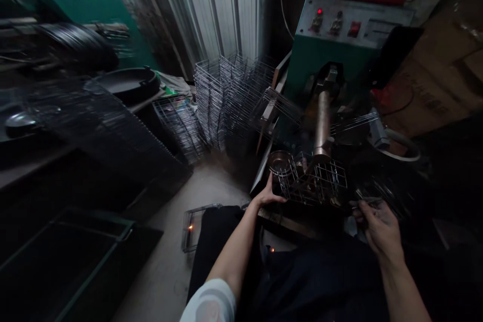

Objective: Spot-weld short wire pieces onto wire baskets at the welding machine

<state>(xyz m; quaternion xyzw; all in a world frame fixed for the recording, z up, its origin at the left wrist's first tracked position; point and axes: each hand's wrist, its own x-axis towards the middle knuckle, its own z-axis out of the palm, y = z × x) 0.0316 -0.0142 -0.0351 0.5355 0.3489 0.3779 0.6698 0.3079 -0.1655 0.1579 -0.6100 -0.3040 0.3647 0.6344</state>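
Note:
My left hand (267, 194) is at the near left corner of a small wire rack (332, 176), thumb and forefinger spread apart around that corner. The rack sits under the copper-coloured electrode arm (322, 126) of a green welding machine (302, 68). Beside the forefinger is a round, brownish metal dish (281, 162). My right hand (379, 224) is off to the right of the rack, its thumb and fingers pinched together. Something thin shows at those fingertips, too dark and blurred to name.
Tall stacks of wire baskets (215, 100) stand on the floor by the corrugated metal wall (226, 5). A wire frame (190, 229) lies near my leg, beside a glowing spark. On the left are a wire coil (79, 45) and a black round pan (126, 83). Cardboard boxes (445, 70) stand at right.

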